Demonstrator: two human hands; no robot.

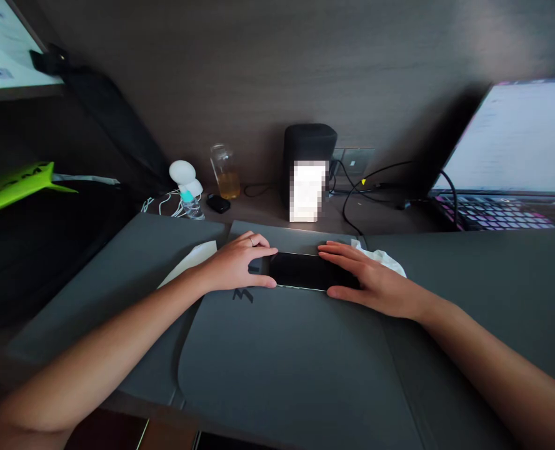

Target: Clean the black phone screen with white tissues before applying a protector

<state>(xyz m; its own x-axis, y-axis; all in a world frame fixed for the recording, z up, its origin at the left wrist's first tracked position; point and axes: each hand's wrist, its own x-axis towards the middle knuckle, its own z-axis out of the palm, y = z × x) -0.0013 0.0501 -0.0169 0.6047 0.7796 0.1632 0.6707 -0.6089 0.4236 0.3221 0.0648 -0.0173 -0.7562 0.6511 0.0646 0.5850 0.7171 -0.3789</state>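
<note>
A dark smartphone (300,270) lies sideways, screen up and black, on a grey desk mat (287,350). My left hand (235,262), with a ring on one finger, holds its left end between thumb and fingers. At the other end, my right hand (366,272) grips it the same way, thumb on the near edge and fingers along the far edge. A white sheet of paper or tissue (195,259) pokes out behind my left wrist. Beyond my right hand lies a crumpled white tissue (385,259).
A black speaker (310,137) stands at the back with a bright, pixelated upright panel (308,190) before it. An open laptop (512,144) and cables are on the right. Leftward stand a glass bottle (228,181), a black key fob (218,202) and a white round device (184,172).
</note>
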